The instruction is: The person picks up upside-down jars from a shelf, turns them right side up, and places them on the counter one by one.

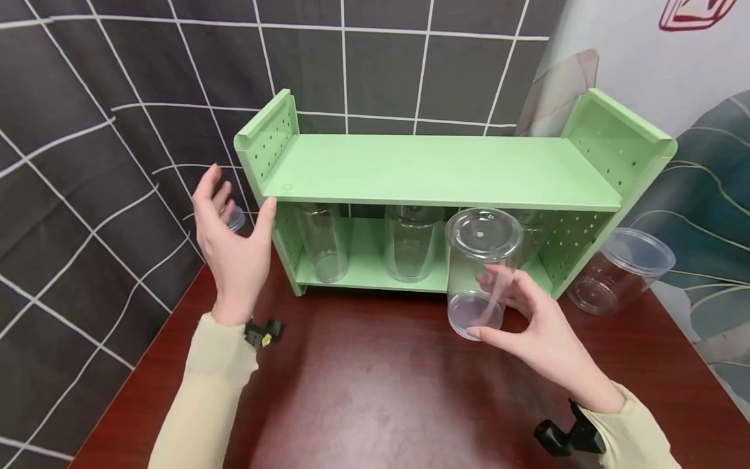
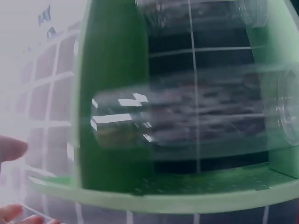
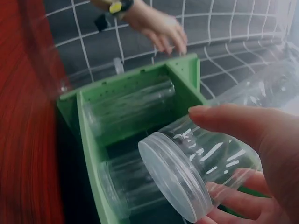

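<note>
My right hand (image 1: 527, 312) grips a clear plastic jar (image 1: 477, 273) between thumb and fingers, in front of the green shelf (image 1: 439, 169). The jar is upside down: its lid (image 3: 174, 177) faces the table and its round base points up. At the shelf's left end, my left hand (image 1: 234, 247) is raised with fingers loosely bent and nothing in it. Inside the lower level stand a clear jar (image 1: 325, 254) at the left and another clear jar (image 1: 410, 251) in the middle. Part of a further jar (image 1: 532, 228) shows behind the held one.
Right of the shelf, a clear jar (image 1: 621, 270) sits on the dark red table (image 1: 363, 384). Behind my left hand, a clear container (image 1: 236, 219) is partly hidden. A dark gridded cloth (image 1: 381, 71) hangs at the back and left.
</note>
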A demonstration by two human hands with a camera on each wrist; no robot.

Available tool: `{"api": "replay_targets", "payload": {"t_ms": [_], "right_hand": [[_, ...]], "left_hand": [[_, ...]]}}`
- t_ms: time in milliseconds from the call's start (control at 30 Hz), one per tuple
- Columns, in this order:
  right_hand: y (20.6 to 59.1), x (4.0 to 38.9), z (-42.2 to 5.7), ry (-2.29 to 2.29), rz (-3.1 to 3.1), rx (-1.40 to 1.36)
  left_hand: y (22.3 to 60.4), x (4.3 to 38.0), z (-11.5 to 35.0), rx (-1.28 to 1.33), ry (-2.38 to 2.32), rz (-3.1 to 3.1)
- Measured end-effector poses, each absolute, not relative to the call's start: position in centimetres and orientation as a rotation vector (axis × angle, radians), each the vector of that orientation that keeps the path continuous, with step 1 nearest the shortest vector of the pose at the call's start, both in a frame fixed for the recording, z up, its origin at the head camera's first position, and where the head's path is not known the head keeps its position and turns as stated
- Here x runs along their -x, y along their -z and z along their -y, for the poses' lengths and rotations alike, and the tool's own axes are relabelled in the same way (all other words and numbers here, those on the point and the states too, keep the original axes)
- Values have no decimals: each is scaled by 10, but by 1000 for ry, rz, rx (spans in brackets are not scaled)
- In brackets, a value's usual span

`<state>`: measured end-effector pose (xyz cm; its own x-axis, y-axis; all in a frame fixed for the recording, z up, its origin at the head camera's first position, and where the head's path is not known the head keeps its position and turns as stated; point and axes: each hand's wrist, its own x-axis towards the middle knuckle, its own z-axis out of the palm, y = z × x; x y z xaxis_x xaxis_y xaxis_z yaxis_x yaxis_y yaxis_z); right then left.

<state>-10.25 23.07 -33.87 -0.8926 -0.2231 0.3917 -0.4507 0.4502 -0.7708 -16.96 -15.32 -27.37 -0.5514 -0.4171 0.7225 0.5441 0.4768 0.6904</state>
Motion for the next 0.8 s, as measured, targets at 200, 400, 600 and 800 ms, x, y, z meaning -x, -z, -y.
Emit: {"api": "replay_targets", "payload": {"t_ms": [200, 400, 600, 800], "right_hand": [[345, 98, -236, -1376, 2462, -659], [350, 97, -234, -1327, 2483, -679], [350, 96, -228, -1269, 2500, -688], [351, 96, -216, -1250, 2512, -747]], "left_hand": [[274, 130, 118, 491, 1077, 1622], [295, 112, 91, 830, 896, 1621], [319, 103, 72, 1051, 751, 1767], [349, 101, 58, 1130, 614, 2050]]}}
